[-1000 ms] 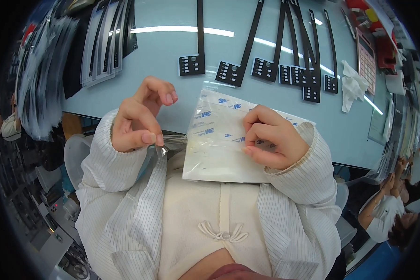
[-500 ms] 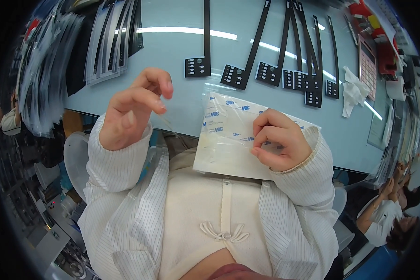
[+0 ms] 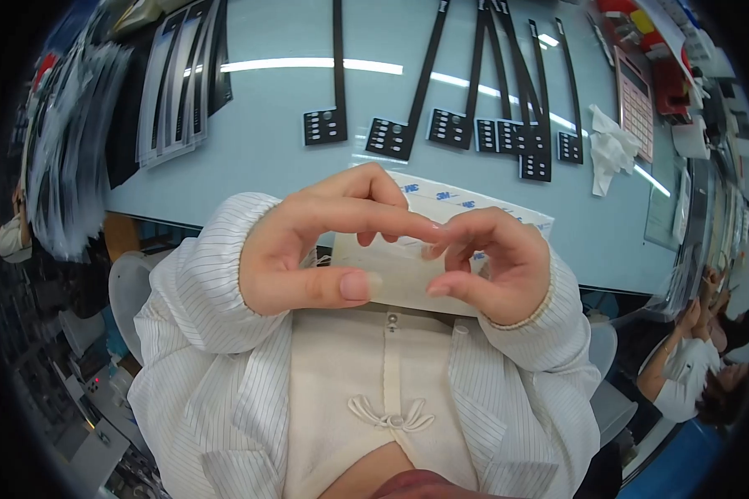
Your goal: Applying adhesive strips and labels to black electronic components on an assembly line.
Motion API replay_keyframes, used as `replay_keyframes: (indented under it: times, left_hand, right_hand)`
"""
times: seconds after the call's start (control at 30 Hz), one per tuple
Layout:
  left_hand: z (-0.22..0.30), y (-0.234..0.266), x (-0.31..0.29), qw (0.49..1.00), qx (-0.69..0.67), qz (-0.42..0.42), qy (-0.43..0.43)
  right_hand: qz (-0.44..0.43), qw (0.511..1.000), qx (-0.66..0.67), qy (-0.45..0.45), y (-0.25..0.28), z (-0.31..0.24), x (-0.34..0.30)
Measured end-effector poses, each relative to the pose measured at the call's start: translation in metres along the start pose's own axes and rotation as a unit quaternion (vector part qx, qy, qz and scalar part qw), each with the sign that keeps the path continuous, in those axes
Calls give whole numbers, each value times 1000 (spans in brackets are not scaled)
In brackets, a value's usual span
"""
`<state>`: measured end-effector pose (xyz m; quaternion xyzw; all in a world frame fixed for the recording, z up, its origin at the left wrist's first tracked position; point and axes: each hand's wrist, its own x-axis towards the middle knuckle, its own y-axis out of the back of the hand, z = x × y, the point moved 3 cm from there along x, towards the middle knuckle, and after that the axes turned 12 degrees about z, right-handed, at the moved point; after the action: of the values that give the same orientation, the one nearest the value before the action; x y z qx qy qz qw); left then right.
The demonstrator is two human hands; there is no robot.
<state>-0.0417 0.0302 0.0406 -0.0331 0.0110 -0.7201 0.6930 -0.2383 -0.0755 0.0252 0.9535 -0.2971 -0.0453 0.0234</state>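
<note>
A white adhesive-backed sheet (image 3: 408, 273) with blue print lies below both hands at the table's near edge, partly covered by them. My left hand (image 3: 320, 241) is over its left part, index finger stretched to the right and thumb held apart. My right hand (image 3: 499, 262) is over its right part, fingers curled and the thumb apart from the index finger. The index fingertips meet above the sheet; whether something tiny sits between them I cannot make out. Beyond lie several flat black keypad panels with long tails, one panel (image 3: 324, 126) at the left and another (image 3: 389, 139) beside it.
Clear plastic sleeves with black strips (image 3: 175, 91) lie at the far left, near a hanging bundle of clear film (image 3: 71, 158). A crumpled white tissue (image 3: 614, 150) and a pink calculator (image 3: 635, 108) are at the right. Other people (image 3: 682, 366) sit at the far right.
My left hand has moved right and down from beside the sheet to over it, its index finger reaching my right hand. My right thumb and index finger have parted.
</note>
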Motion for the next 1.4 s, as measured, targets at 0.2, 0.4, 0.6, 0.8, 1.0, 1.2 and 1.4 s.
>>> replay_keyframes:
  times: [0.2, 0.4, 0.6, 0.8, 1.0, 1.2, 1.4]
  left_hand:
    - [-3, -9, 2, 996, 75, 40, 8]
    - [0, -18, -1, 879, 450, 32, -154]
    - [-7, 1, -11, 834, 484, 217, -151]
    - [-13, -10, -15, 831, 514, 210, -38]
    - [-25, -16, -18, 808, 538, 238, -36]
    - [-25, -15, -16, 817, 519, 252, -22]
    - [-31, -13, -17, 818, 514, 259, -28]
  right_hand:
    - [69, 981, 87, -161, 1, 8, -7]
    - [55, 982, -20, -181, 22, 4, -13]
    - [10, 979, -183, -95, 52, -4, -12]
    - [-55, 959, -276, 47, 81, -27, 17]
    - [-218, 908, -341, 109, 58, -26, 48]
    - [-278, 867, -408, 74, 42, -13, 68]
    - [-262, 843, -460, 94, 34, -6, 75]
